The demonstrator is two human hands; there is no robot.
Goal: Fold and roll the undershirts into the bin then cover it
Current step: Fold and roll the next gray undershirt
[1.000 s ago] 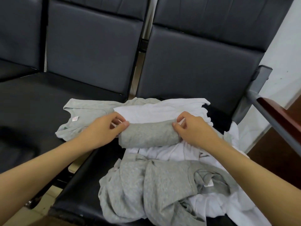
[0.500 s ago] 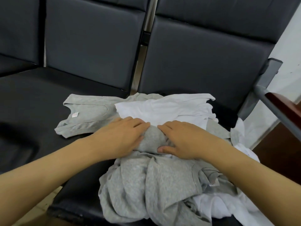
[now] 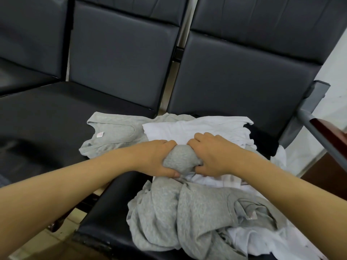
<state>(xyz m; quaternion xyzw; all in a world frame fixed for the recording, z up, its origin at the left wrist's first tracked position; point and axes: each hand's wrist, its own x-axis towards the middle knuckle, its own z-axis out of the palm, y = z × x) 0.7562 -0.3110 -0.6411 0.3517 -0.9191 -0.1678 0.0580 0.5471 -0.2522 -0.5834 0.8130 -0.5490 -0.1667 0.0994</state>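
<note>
A rolled grey undershirt (image 3: 181,159) sits squeezed between both hands on top of a flat white undershirt (image 3: 197,128). My left hand (image 3: 155,158) grips the roll's left end, thumb underneath. My right hand (image 3: 216,154) grips its right end with curled fingers. A crumpled grey undershirt (image 3: 178,218) lies in front of the roll, over more white cloth (image 3: 262,239). Another grey undershirt (image 3: 110,134) lies flat to the left. No bin is in view.
The clothes lie across two black padded seats (image 3: 47,117) with dark backrests (image 3: 234,72). A grey metal armrest with a dark wooden top (image 3: 324,128) runs along the right side. A gap between the seats shows pale floor (image 3: 75,224).
Both hands went from holding the ends of a long roll to pressing it flat, and now grip it bunched shorter between them. The view has tilted slightly.
</note>
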